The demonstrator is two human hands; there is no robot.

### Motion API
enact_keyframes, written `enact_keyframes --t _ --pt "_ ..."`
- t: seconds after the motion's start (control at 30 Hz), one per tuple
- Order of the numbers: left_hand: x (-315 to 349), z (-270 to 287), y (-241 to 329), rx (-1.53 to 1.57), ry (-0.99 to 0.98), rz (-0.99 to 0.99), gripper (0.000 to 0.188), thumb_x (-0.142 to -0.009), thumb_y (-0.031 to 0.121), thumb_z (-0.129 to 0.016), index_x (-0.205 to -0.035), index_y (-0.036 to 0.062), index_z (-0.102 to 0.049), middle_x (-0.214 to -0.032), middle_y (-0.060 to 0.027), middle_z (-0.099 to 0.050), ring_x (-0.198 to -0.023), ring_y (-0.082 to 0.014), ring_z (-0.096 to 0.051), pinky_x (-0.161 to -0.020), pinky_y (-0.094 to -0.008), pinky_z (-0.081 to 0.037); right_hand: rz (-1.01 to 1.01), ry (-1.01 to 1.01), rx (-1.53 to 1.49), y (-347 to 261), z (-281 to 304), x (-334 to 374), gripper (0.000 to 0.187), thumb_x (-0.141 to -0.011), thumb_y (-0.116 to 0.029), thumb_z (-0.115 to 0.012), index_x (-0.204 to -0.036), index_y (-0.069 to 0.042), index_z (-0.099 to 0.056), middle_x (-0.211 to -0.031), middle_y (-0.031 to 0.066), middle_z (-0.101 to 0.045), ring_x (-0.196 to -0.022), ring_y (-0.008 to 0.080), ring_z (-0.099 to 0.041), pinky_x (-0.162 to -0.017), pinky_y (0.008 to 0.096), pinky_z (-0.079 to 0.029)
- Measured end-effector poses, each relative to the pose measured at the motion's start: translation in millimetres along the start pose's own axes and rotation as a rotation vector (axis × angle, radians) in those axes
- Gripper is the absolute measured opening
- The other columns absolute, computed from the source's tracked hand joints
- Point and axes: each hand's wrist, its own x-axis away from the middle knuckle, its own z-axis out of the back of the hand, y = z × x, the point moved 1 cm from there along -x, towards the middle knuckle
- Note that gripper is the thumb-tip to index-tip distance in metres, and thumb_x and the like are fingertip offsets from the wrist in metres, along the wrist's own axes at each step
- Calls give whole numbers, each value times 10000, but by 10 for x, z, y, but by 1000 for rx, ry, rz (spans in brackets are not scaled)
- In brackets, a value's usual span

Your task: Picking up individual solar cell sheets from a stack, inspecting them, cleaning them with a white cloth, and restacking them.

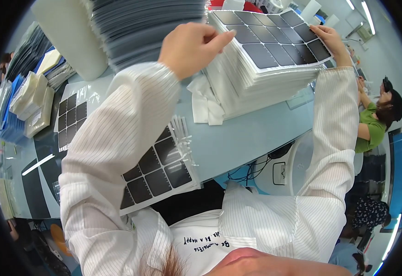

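A tall stack of white-bordered sheets (256, 85) stands on the table ahead of me. Its top sheet (261, 56) carries rows of black rounded squares that look like labels. My right hand (332, 43) pinches that sheet at its right edge. At the stack's far left corner, my left hand (192, 49) is closed, thumb and forefinger pointing over the sheet's edge; whatever they may hold is too small to make out. A second pile of black-square sheets (157, 170), with clear film at its edge, lies by my left forearm and is partly covered by it.
Thick dark sheets (132, 34) are piled at the back, beside a large white roll (72, 39). Wrapped bundles (33, 99) sit at the left. A crumpled white piece (205, 101) lies against the stack. Cables (251, 170) hang below the table edge. A person in green (371, 124) is at the right.
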Motion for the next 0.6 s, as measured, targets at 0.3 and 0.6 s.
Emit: enact_keyframes --t 0.3,0.6 --pt "1000 366 -499 -323 -153 -238 227 -763 212 -644 -614 57 -570 -577 -53 -523 -558 -245 -516 -508 -334 -410 -3 -86 -159 120 -8 34 271 -863 -247 -597 -986 -6 -622 -852 -3 -633 -700 39 -575 -614 164 -449" --pt "1537 397 -886 -359 -204 -159 314 -692 175 -710 -961 66 -590 -979 -82 -550 -912 -269 -526 -750 -349 -448 -38 93 143 213 181 80 359 -843 -342 -608 -1044 -46 -634 -878 -15 -626 -702 40 -548 -597 156 -409"
